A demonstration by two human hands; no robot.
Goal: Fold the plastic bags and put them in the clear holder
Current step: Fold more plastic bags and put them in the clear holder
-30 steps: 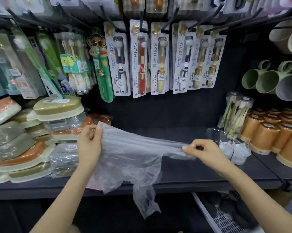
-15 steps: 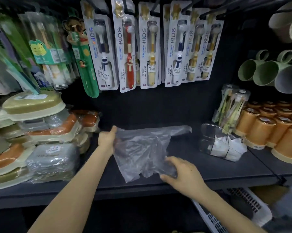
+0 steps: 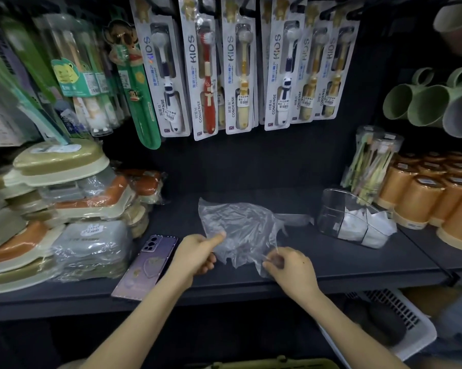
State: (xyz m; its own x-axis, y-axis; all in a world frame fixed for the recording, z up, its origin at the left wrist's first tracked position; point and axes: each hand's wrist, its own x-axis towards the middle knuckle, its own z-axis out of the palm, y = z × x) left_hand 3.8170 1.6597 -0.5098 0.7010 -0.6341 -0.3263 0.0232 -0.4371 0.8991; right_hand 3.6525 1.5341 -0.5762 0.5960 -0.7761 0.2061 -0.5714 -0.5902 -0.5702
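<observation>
A thin clear plastic bag (image 3: 240, 230) lies crumpled on the dark shelf (image 3: 357, 257), one handle trailing right towards the clear holder (image 3: 339, 211). The holder stands at the right of the shelf with white folded bags inside. My left hand (image 3: 198, 253) pinches the bag's near left edge, thumb on top. At the bag's near right corner my right hand (image 3: 288, 265) pinches the plastic between curled fingers. Both hands are close to the shelf's front edge.
A purple phone (image 3: 147, 265) lies flat left of my left hand. Wrapped soap boxes (image 3: 65, 209) are stacked at the left. Orange cups (image 3: 432, 193) and a toothbrush tub (image 3: 371, 161) crowd behind the holder. Toothbrush packs (image 3: 238, 67) hang above. A white basket (image 3: 395, 323) sits below.
The bag, held stretched in the air a second ago, now lies on the shelf. Both hands have come down to its near edge, and the phone has come into sight.
</observation>
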